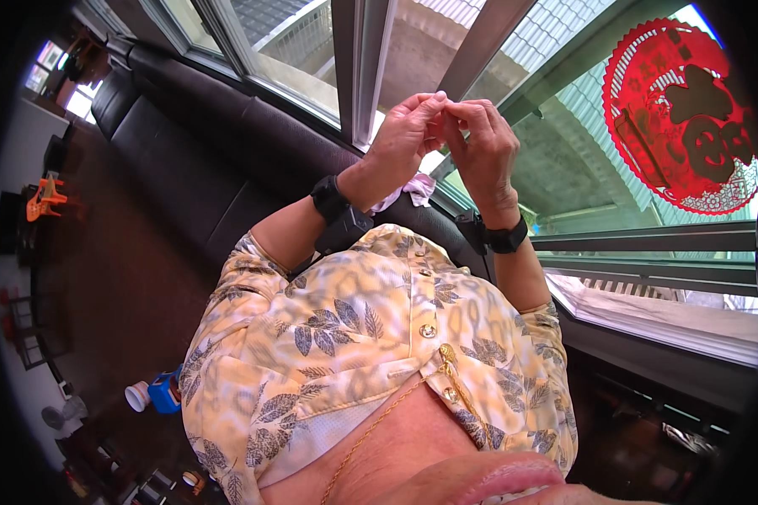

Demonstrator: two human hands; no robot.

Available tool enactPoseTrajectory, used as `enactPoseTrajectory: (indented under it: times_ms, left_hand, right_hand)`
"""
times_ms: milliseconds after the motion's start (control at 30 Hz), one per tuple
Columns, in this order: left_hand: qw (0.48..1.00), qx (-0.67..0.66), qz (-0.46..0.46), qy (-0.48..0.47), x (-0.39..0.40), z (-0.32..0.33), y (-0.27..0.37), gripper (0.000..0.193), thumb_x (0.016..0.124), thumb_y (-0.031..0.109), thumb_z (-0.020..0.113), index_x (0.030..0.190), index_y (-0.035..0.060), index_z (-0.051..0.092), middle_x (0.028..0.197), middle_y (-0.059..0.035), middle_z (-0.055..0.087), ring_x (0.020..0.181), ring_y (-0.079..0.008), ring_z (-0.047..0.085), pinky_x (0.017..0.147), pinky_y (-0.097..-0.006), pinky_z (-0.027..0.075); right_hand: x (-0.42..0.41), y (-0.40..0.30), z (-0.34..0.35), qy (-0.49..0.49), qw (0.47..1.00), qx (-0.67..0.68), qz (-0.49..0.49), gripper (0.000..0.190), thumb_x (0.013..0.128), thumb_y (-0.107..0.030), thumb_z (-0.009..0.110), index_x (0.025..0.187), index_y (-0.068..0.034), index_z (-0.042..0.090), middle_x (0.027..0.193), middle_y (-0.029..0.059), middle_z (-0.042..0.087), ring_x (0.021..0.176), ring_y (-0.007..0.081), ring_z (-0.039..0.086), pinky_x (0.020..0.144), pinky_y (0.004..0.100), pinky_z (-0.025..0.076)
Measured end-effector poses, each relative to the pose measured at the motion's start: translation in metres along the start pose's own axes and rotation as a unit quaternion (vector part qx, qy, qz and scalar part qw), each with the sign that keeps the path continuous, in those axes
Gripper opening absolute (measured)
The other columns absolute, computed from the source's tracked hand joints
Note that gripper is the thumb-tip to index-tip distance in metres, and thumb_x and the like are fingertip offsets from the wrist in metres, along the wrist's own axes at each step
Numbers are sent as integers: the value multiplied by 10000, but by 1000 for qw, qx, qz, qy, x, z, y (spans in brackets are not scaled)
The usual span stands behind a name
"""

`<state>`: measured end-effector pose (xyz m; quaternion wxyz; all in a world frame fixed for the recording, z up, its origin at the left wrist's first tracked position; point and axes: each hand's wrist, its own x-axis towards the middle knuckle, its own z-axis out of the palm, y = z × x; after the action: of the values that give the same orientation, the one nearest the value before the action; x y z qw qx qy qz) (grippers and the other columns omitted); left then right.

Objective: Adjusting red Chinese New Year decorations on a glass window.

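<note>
My left hand (397,137) and my right hand (487,142) are raised in front of the window. Thumb and fingers of each are pinched, and the fingertips meet or nearly meet. Anything small between the fingertips is too fine to make out. Both wrists wear black straps with a small black device, the left strap (330,198) and the right strap (505,237). Below the hands, a pink and white cloth (419,189) lies on the black leather sofa (183,164), partly behind my left forearm.
Window frames (357,69) stand close beyond my hands. A red paper-cut decoration (682,117) is on the glass at right. Away to the left, an orange plastic stool (45,199), a blue object (164,392) and a white tub (138,396) stand by the dark floor (126,265).
</note>
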<state>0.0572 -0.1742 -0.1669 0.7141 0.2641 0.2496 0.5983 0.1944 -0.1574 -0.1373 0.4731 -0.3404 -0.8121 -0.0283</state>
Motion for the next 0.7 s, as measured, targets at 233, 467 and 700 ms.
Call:
enactPoseTrajectory:
  times_ms: [233,467,700]
  left_hand:
    - [999,-10,-33,-23,-6,4,2,247,998,311,518,1033,92,627,845,13,602,755,-71,527,712,-236,467]
    - [993,101,-38,-39,-7,-6,0,314,1006,325,488,1069,55,635,843,-10,615,735,-71,556,715,-228,491]
    - [958,247,-62,-129,0,-22,10,341,999,344,496,1039,40,645,832,-21,638,722,-68,594,731,-220,515]
  right_hand:
    - [-4,3,-6,22,994,100,38,126,805,-23,718,894,-44,631,857,72,644,671,152,641,598,272,517]
    - [-12,8,-5,11,997,59,47,124,782,-121,743,883,-101,676,795,50,622,699,205,630,597,314,511]
    - [-10,11,-16,-69,997,33,26,123,769,-167,749,873,-121,702,761,47,598,701,209,610,601,318,505]
